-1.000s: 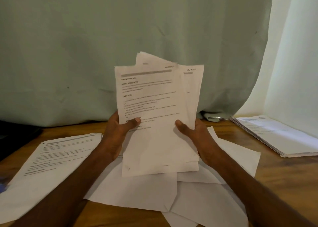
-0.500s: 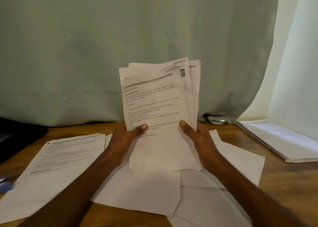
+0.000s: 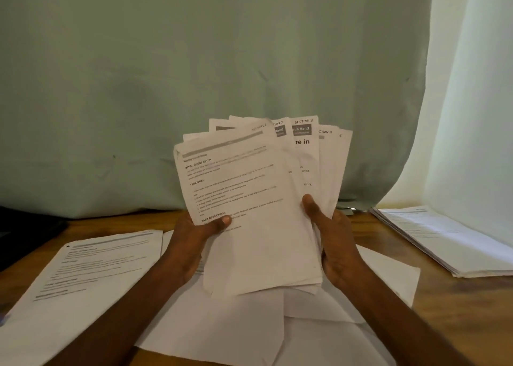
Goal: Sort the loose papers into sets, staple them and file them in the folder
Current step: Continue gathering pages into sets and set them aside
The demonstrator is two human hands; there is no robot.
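I hold a fanned bundle of printed sheets (image 3: 249,213) upright above the wooden table (image 3: 458,310). My left hand (image 3: 191,243) grips its lower left edge, thumb across the front page. My right hand (image 3: 336,243) grips the right edge, thumb on the front. Handwritten section labels show on the upper right corners of the fanned sheets. Under my arms, blank white sheets (image 3: 249,329) lie spread out on the table.
A printed page (image 3: 83,271) lies flat at the left. A thick stack of papers (image 3: 444,240) sits at the right near a white curtain. A green cloth (image 3: 194,74) hangs behind the table. Something dark (image 3: 25,232) lies at the far left edge.
The bundle has fanned out wider to the right, showing more corner labels. The front sheet has tilted to the left. Both hands keep their grip.
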